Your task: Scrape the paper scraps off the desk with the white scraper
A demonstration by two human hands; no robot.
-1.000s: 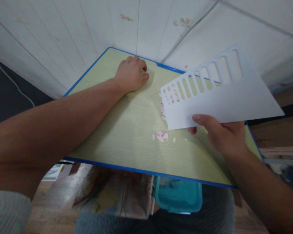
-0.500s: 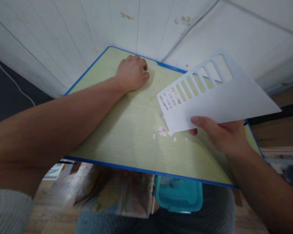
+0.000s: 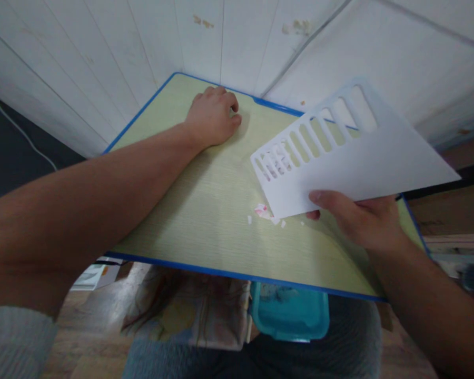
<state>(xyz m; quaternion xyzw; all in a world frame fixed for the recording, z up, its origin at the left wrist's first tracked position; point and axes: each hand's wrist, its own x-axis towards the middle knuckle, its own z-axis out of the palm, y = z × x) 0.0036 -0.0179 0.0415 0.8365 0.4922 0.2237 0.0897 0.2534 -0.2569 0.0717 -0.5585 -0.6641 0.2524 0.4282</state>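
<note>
My right hand (image 3: 355, 216) grips a flat white slotted sheet (image 3: 347, 173) by its lower edge, thumb on top. The sheet is tilted above the table, with a row of rounded slots that grow larger toward the upper right. Small pink-and-white paper scraps (image 3: 262, 211) lie on the table by its lower left corner, and more printed bits show through the smallest slots. On the far left part of the tabletop rests my left hand (image 3: 215, 116), its fingers curled in; whether anything is inside them is hidden.
The pale green table (image 3: 205, 221) has a blue rim and stands against a white panelled wall (image 3: 253, 47). A grey cable (image 3: 308, 42) runs down that wall. Below the front edge are a teal plastic container (image 3: 292, 316) and a patterned cloth (image 3: 197, 316).
The white sheet has shifted slightly left and down at its lower left end, now covering some of the scraps. My left hand stays in place.
</note>
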